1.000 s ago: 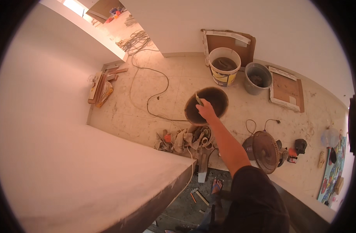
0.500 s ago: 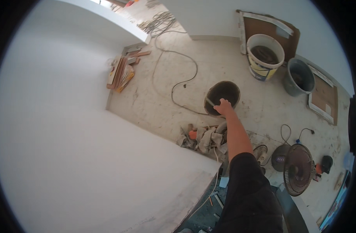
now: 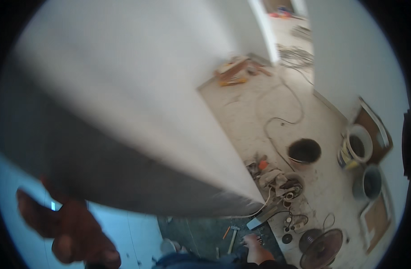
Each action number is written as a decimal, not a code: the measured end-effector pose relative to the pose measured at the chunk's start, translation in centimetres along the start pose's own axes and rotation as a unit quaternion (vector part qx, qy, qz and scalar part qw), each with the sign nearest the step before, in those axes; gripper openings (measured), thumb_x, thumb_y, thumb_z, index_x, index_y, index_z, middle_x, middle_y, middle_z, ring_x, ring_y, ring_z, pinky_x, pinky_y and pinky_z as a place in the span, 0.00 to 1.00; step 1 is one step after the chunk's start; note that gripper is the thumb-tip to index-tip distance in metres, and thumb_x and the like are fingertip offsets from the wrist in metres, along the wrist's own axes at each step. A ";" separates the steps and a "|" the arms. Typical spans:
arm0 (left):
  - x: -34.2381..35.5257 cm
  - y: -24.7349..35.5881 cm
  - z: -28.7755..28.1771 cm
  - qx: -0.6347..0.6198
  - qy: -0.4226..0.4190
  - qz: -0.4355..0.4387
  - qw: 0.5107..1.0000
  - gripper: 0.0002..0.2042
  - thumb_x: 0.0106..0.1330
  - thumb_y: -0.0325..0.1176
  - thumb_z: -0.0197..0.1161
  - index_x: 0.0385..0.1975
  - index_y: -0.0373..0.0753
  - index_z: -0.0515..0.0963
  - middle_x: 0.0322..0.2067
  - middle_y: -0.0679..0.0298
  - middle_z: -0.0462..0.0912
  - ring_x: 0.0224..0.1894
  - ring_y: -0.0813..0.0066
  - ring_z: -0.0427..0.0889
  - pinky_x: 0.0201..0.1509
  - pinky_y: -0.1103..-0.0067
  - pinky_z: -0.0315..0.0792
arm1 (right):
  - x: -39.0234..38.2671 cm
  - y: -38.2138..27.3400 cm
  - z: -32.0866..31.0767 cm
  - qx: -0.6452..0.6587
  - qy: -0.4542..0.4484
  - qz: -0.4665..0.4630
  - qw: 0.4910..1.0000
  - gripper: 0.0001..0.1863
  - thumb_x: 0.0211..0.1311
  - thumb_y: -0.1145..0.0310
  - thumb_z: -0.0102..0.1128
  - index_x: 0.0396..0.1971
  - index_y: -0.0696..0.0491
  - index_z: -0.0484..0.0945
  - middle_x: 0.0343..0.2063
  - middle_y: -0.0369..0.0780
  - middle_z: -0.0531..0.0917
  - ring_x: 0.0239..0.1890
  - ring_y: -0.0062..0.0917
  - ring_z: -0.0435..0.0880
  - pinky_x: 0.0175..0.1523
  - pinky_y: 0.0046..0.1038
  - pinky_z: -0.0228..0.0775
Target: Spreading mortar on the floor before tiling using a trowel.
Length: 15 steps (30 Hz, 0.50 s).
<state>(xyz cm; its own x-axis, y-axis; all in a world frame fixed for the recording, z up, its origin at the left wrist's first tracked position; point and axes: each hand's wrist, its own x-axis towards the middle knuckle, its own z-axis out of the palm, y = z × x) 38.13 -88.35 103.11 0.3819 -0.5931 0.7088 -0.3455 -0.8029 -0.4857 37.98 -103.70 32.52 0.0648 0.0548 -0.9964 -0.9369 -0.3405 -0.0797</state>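
Note:
My left hand (image 3: pixel 73 233) looms large and blurred at the lower left, beside the shaded end of the white wall (image 3: pixel 169 116). Its fingers are partly bent and apart, with nothing visible between them. At the bottom, right of the middle, my right hand (image 3: pixel 254 245) shows small under a dark sleeve, above the dark floor; its fingers are too blurred to read. Nearest to it lie a hammer (image 3: pixel 233 238) and an orange stick (image 3: pixel 226 232). The dark round bucket (image 3: pixel 304 151) stands farther off on the pale floor, with no hand at it.
A white bucket (image 3: pixel 359 142) and a grey bucket (image 3: pixel 368 181) stand by the right wall, beside framed brown boards (image 3: pixel 377 222). A fan (image 3: pixel 321 249) is at the lower right. Crumpled cloths (image 3: pixel 273 177) lie near the wall corner. A cable (image 3: pixel 277 145) snakes across the floor.
The view has swung, shifting the buckets rightward and down. My right hand has left the dark bucket, where it held a pale green handle-like thing. My left hand has come into view.

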 end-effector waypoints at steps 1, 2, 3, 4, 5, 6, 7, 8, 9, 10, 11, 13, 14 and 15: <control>-1.9 -0.9 -1.5 0.036 0.047 -0.013 0.998 0.26 0.75 0.45 0.53 0.70 0.44 0.64 0.71 0.45 0.60 0.75 0.45 0.57 0.78 0.47 0.52 | 0.2 2.1 0.9 -0.335 -0.049 -0.201 0.919 0.20 0.62 0.61 0.65 0.51 0.55 0.84 0.48 0.46 0.87 0.54 0.39 0.85 0.56 0.39 0.77; -4.5 -2.1 -3.4 0.083 0.092 -0.024 0.992 0.24 0.75 0.43 0.53 0.70 0.47 0.65 0.72 0.45 0.60 0.76 0.45 0.57 0.79 0.48 0.50 | 0.6 3.1 1.8 -0.623 -0.101 -0.368 0.683 0.19 0.61 0.60 0.66 0.49 0.54 0.85 0.47 0.46 0.87 0.52 0.38 0.86 0.55 0.38 0.77; -7.7 -4.5 -3.9 0.077 0.086 -0.065 0.991 0.24 0.75 0.42 0.53 0.69 0.44 0.66 0.71 0.45 0.61 0.75 0.46 0.58 0.79 0.49 0.52 | 0.4 4.2 1.7 -0.803 -0.139 -0.460 0.352 0.18 0.61 0.60 0.68 0.48 0.53 0.86 0.46 0.47 0.87 0.51 0.37 0.86 0.54 0.38 0.78; -10.8 -5.3 -6.3 0.103 0.070 -0.101 0.987 0.23 0.76 0.41 0.54 0.67 0.41 0.67 0.71 0.46 0.63 0.74 0.47 0.60 0.78 0.51 0.53 | -1.3 4.3 2.6 -0.697 -0.162 -0.407 0.567 0.18 0.59 0.60 0.68 0.47 0.52 0.86 0.45 0.48 0.87 0.50 0.38 0.87 0.53 0.38 0.78; -13.3 -4.9 -6.4 0.117 0.142 -0.261 0.948 0.22 0.76 0.39 0.54 0.65 0.34 0.69 0.69 0.48 0.66 0.72 0.51 0.65 0.74 0.57 0.59 | -3.2 4.4 3.0 -0.548 -0.167 -0.325 0.752 0.19 0.57 0.61 0.69 0.47 0.52 0.86 0.45 0.50 0.87 0.49 0.40 0.87 0.53 0.39 0.78; -17.6 -5.9 -6.5 0.098 0.179 -0.384 0.901 0.22 0.75 0.37 0.56 0.62 0.28 0.71 0.66 0.52 0.72 0.69 0.59 0.69 0.71 0.64 0.62 | -5.7 3.1 3.4 -0.592 -0.183 -0.371 0.692 0.19 0.56 0.61 0.69 0.47 0.52 0.86 0.44 0.50 0.87 0.49 0.42 0.86 0.53 0.39 0.78; -21.5 -6.1 -6.6 0.032 0.234 -0.526 0.817 0.20 0.73 0.31 0.57 0.61 0.31 0.73 0.63 0.53 0.74 0.68 0.68 0.70 0.72 0.67 0.61 | -8.7 1.6 4.1 -0.629 -0.203 -0.409 0.629 0.19 0.55 0.62 0.69 0.47 0.52 0.86 0.44 0.50 0.87 0.48 0.44 0.86 0.53 0.39 0.78; -27.8 -7.7 -6.6 0.003 0.269 -0.603 0.751 0.17 0.72 0.31 0.58 0.58 0.33 0.75 0.55 0.59 0.79 0.59 0.74 0.75 0.64 0.74 0.67 | -9.1 0.1 4.9 -0.667 -0.188 -0.459 0.555 0.20 0.55 0.61 0.69 0.47 0.53 0.85 0.44 0.50 0.87 0.48 0.43 0.86 0.52 0.40 0.78; -33.3 -7.8 -6.8 0.012 0.298 -0.698 0.651 0.12 0.71 0.33 0.59 0.50 0.36 0.77 0.43 0.65 0.80 0.46 0.76 0.77 0.51 0.78 0.71 | -11.5 -2.0 6.4 -0.695 -0.193 -0.475 0.504 0.21 0.56 0.60 0.65 0.48 0.55 0.82 0.48 0.52 0.85 0.52 0.46 0.84 0.55 0.42 0.77; -39.8 -7.3 -7.3 0.003 0.310 -0.775 0.550 0.08 0.70 0.34 0.59 0.43 0.37 0.77 0.36 0.68 0.78 0.37 0.76 0.75 0.43 0.77 0.71 | -15.8 -4.2 9.0 -0.721 -0.184 -0.457 0.488 0.21 0.58 0.57 0.63 0.44 0.58 0.81 0.48 0.54 0.84 0.52 0.49 0.83 0.56 0.45 0.75; -47.3 -5.8 -8.4 0.034 0.271 -0.841 0.466 0.08 0.67 0.34 0.61 0.40 0.37 0.76 0.33 0.66 0.78 0.35 0.75 0.76 0.41 0.75 0.72 | -20.0 -5.5 11.6 -0.704 -0.186 -0.504 0.464 0.20 0.61 0.57 0.61 0.41 0.59 0.81 0.46 0.55 0.83 0.51 0.50 0.82 0.55 0.46 0.75; -52.1 -2.5 -3.1 -0.026 0.280 -0.879 0.387 0.11 0.63 0.33 0.63 0.41 0.37 0.76 0.31 0.62 0.79 0.33 0.71 0.78 0.37 0.71 0.71 | -25.7 -7.3 15.4 -0.619 -0.172 -0.630 0.436 0.17 0.66 0.57 0.59 0.41 0.58 0.79 0.39 0.54 0.83 0.45 0.52 0.82 0.51 0.47 0.73; -53.5 -1.6 -1.6 -0.106 0.248 -0.923 0.274 0.11 0.64 0.33 0.60 0.44 0.40 0.77 0.32 0.63 0.80 0.31 0.72 0.80 0.30 0.71 0.68 | -31.0 -7.7 17.5 -0.547 -0.207 -0.680 0.443 0.15 0.67 0.60 0.60 0.42 0.58 0.79 0.37 0.52 0.82 0.44 0.51 0.81 0.50 0.46 0.73; -55.6 -1.0 -0.5 -0.109 0.265 -0.938 0.197 0.11 0.64 0.34 0.60 0.45 0.40 0.77 0.33 0.63 0.80 0.31 0.72 0.79 0.31 0.68 0.68 | -35.8 -7.4 20.3 -0.483 -0.237 -0.723 0.434 0.13 0.69 0.62 0.60 0.42 0.57 0.79 0.37 0.51 0.82 0.44 0.49 0.81 0.49 0.43 0.73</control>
<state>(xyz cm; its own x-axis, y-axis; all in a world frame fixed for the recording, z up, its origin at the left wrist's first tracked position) 16.84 -54.56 64.46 -0.1093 0.8704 -0.4800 -0.0730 0.4746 0.8772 35.62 -84.13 69.42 0.0536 0.9751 0.2150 0.5607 0.1488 -0.8146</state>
